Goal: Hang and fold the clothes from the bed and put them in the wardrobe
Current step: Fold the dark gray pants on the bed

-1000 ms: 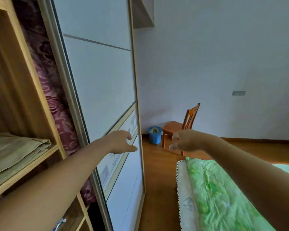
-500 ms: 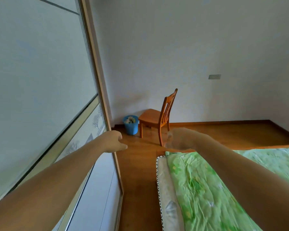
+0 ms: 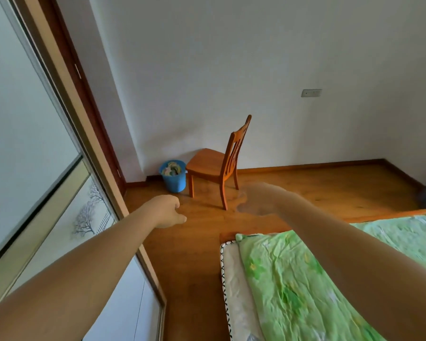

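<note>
Both my arms stretch forward over the wooden floor. My left hand [image 3: 166, 210] hangs beside the wardrobe's white sliding door [image 3: 32, 153], fingers loosely curled, holding nothing. My right hand [image 3: 257, 199] is blurred by motion and hovers past the corner of the bed [image 3: 234, 274], also holding nothing. A wrinkled green sheet [image 3: 293, 286] covers the bed at lower right. No clothes show on the visible part of the bed. The wardrobe's open shelves are out of view.
A wooden chair [image 3: 217, 166] stands by the far wall with a blue bin [image 3: 174, 177] full of scraps to its left. A strip of wooden floor [image 3: 192, 262] runs between the wardrobe door and the bed.
The view has swung right, away from the open wardrobe shelves with folded cloth, towards the chair and bed. Both hands stayed outstretched and moved along with the turn.
</note>
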